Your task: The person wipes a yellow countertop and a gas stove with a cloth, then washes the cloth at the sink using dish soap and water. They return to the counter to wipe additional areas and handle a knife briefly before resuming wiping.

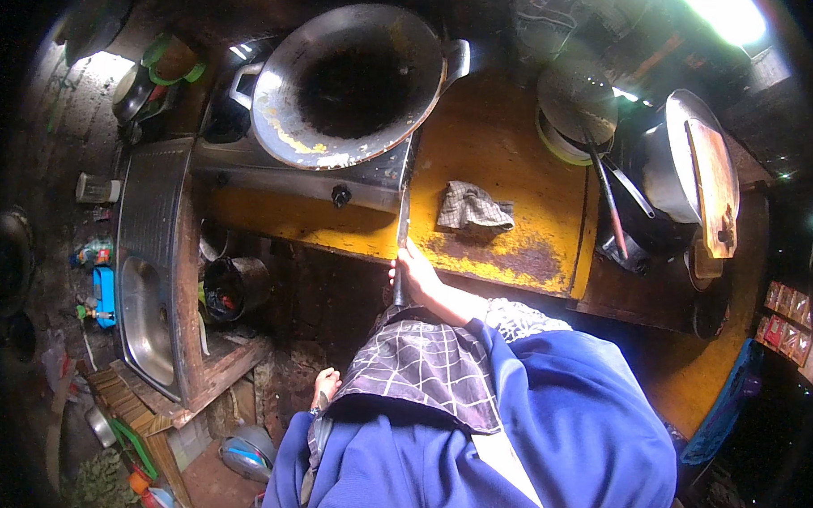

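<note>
My right hand (418, 278) is closed around a long, narrow metal utensil (403, 220) with a dark handle end, held upright in the picture at the counter's front edge. Its far end reaches the side of the gas stove (295, 176), and its exact kind is unclear. On the stove sits a large wok (359, 84) with two loop handles and a dark inside. A crumpled checked cloth (474, 208) lies on the yellow counter (491, 149), right of the utensil. My left hand (326, 384) hangs low beside the checked apron (429, 369), fingers curled, with nothing visible in it.
At left is a steel sink (146, 312) with a drainboard, and a dark bucket (234, 287) stands below. To the right are a long-handled strainer (578, 102) over a pot, a large metal pot (668, 159) and a wooden cutting board (712, 184). A blue basket (720, 413) stands lower right.
</note>
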The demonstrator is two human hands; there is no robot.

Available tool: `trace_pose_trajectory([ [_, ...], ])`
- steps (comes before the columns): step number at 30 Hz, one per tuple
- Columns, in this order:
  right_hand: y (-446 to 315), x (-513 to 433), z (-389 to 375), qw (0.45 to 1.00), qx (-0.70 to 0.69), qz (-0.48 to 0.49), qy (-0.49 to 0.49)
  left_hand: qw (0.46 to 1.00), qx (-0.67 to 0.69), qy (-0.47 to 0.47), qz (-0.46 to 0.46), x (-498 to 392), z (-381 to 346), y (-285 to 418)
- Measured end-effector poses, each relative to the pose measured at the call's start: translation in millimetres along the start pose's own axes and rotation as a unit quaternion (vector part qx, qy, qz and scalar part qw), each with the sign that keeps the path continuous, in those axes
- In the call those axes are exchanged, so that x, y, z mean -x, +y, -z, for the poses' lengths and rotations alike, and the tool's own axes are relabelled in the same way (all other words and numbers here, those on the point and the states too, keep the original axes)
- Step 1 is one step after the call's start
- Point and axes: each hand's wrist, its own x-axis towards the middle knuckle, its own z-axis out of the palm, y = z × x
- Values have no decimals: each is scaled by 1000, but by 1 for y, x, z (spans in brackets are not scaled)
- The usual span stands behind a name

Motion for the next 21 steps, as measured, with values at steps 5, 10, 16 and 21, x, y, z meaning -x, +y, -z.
trace_pose_trajectory([
  [5,0,-5,3,1000,-3,20,-20,1000,5,11,-17,13,-7,11],
  [10,1,-9,3,999,-16,-15,-35,1000,2,8,-12,8,-9,2],
  [16,-8,-20,6,999,3,39,-25,998,42,17,-51,-15,-5,-39],
  [21,-38,-66,18,998,29,41,28,995,-33,16,-89,-23,4,-61],
])
